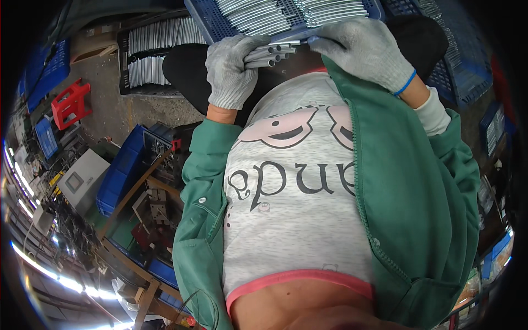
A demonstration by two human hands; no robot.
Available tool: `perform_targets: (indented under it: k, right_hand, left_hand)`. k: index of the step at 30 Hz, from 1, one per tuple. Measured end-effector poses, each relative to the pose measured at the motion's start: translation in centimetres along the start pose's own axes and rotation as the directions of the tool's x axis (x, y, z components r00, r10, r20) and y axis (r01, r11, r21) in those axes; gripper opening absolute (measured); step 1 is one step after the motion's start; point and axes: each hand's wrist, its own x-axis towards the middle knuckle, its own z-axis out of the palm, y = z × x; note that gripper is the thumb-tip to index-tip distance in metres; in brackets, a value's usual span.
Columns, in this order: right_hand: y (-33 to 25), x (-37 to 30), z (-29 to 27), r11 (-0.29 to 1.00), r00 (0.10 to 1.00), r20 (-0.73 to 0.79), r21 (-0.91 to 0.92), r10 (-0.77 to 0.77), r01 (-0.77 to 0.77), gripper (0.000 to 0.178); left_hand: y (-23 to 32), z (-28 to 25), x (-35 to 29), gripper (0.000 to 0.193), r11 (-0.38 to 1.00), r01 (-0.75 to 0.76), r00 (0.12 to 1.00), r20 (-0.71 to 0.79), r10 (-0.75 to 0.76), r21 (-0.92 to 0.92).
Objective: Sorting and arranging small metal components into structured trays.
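My left hand (234, 69), in a grey knitted glove, is closed round a bundle of several short metal tubes (268, 56), their open ends pointing right. Just beyond those ends is my right hand (357, 52), in a like glove with a blue cuff edge. Its fingers are bent and pressed together; what they hold, if anything, is hidden. Past both hands, a blue plastic crate (199, 19) lies across my lap. Rows of similar metal tubes (253, 15) fill it.
A dark crate of stacked tubes (148, 77) sits on the floor at far left, near a red stool (71, 103). More blue crates (467, 77) stand at the right. To the left are a blue bin (122, 170), a grey control box (82, 175) and a wooden frame (140, 181).
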Motion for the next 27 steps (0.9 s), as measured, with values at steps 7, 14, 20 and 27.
perform_targets:
  k: [7, 14, 20, 27]
  right_hand:
    - [1.3, -1.1, 3.0, 0.99, 0.998, -0.035, -0.133, -0.049, 0.044, 0.025]
    - [1.2, 0.5, 2.4, 0.993, 0.995, 0.089, 0.098, 0.053, -0.061, 0.03]
    - [3.9, 0.3, 5.8, 0.99, 0.993, -0.109, -0.13, 0.047, -0.061, 0.034]
    - [4.1, 0.1, 6.0, 0.99, 0.992, -0.118, -0.127, 0.05, -0.065, 0.035]
  left_hand:
    - [-0.3, 0.2, -0.2, 0.021, 1.0, -0.013, 1.0, -0.01, 0.013, 0.012]
    - [-1.1, 0.2, -0.3, 0.034, 0.995, 0.039, 0.996, 0.074, -0.046, 0.091]
    - [-4.6, 4.4, 1.2, 0.03, 0.955, 0.172, 0.96, 0.176, -0.217, 0.241]
    - [-7.5, 7.3, 1.3, 0.03, 0.88, 0.178, 0.892, 0.306, -0.333, 0.44]
